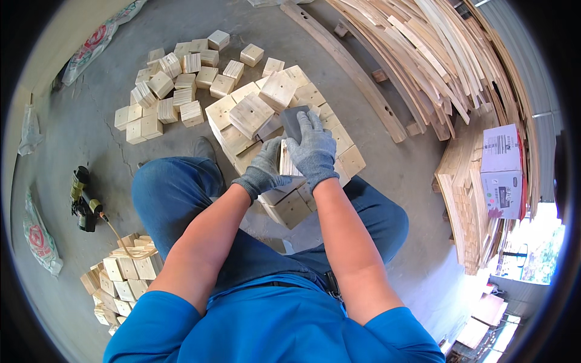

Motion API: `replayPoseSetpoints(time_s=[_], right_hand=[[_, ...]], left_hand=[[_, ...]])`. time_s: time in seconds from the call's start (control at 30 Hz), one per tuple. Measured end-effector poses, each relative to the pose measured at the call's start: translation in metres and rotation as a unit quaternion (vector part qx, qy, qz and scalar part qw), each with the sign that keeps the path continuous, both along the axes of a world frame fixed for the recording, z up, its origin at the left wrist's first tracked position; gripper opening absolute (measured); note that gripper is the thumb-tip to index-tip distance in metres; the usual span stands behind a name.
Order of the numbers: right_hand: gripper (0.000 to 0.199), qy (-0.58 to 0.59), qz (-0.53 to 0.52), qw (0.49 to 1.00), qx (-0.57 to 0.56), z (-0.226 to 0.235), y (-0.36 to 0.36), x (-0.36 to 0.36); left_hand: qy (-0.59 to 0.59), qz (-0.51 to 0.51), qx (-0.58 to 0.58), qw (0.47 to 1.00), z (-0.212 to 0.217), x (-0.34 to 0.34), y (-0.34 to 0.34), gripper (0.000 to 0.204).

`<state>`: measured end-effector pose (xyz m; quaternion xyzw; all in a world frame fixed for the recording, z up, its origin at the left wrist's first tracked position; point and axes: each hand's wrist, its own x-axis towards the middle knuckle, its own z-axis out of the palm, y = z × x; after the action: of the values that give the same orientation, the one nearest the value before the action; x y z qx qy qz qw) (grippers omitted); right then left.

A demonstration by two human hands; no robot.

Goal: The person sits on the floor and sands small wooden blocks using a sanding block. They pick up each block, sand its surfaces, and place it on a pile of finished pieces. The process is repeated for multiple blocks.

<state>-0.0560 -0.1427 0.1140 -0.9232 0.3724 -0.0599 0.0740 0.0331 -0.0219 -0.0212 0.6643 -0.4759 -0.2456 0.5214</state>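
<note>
Both hands wear grey knitted gloves and meet over a stack of pale wooden blocks (340,134) between my knees. My left hand (264,167) is closed around the near left side of a wooden block (287,158), whose striped side faces up. At the far end of that block, my right hand (315,147) grips a dark grey rectangular block (293,123), which looks like a sanding block. Its fingers lie over the grey block, and its palm hides part of the wooden one. Two loose wooden blocks, a left one (251,114) and a right one (279,89), rest on the stack just beyond.
Many loose wooden blocks (184,80) lie on the concrete floor at the far left. Another block stack (124,275) stands near left, by a yellow-green air tool (81,187) with a hose. Long boards (417,48) and a cardboard box (502,172) line the right.
</note>
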Motion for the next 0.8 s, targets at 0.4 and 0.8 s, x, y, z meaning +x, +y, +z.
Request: replayPoseSetpoints(time_s=[0.4,0.8], right_hand=[[0.068,-0.040,0.105,0.993,-0.027,0.004,0.087,-0.114],[0.066,-0.040,0.001,0.999,0.006,-0.002,-0.010,-0.027]], left_hand=[[-0.020,-0.009,0.026,0.999,0.001,0.000,0.003,0.108],[0.024,-0.011,-0.016,1.000,-0.020,-0.001,-0.006,0.109]])
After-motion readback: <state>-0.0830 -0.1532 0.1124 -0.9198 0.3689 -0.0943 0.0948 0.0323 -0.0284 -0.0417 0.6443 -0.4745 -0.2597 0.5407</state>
